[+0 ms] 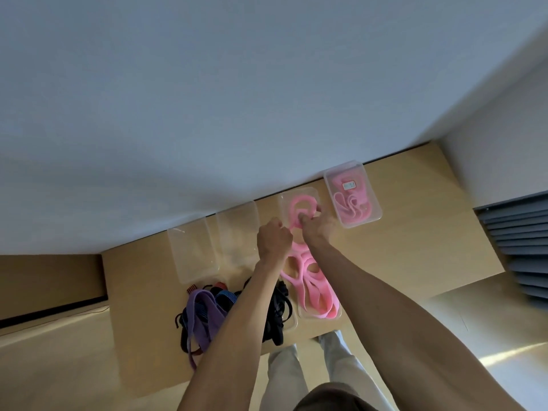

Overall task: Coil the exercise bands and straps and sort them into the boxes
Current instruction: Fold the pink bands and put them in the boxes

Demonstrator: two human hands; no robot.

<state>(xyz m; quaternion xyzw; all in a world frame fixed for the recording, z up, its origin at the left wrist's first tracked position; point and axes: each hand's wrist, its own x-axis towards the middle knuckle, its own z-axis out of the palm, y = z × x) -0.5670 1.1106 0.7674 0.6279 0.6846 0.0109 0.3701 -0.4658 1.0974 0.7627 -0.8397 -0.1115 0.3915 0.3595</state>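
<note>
- Pinching with my right grip (315, 225), I hold the pink band (299, 209) where it coils inside a clear box (284, 200) near the far edge of the surface (415, 247); my fingertips curl down into the loop.
- Beside it, my left grip (274, 240) is curled into a fist just left of that box; whether it holds a part of the band I cannot tell.
- Flat, soft and bright pink, the band makes a rounded ring in the box, and its slack runs back toward me under both wrists.
- That slack joins a tangle of pink loops (314, 287) lying in a shallow clear tray (320, 317) near the front edge of the surface, below my right forearm.
- Toward the far right corner stands another clear box (353, 194), holding a folded pink band with a small label.
- Two more clear boxes, one (237, 232) just left of my left grip and one (192, 256) further left, line the far edge.
- At the front left lie a purple strap (204, 315) and a heap of black straps (277, 315), partly under my left forearm.
</note>
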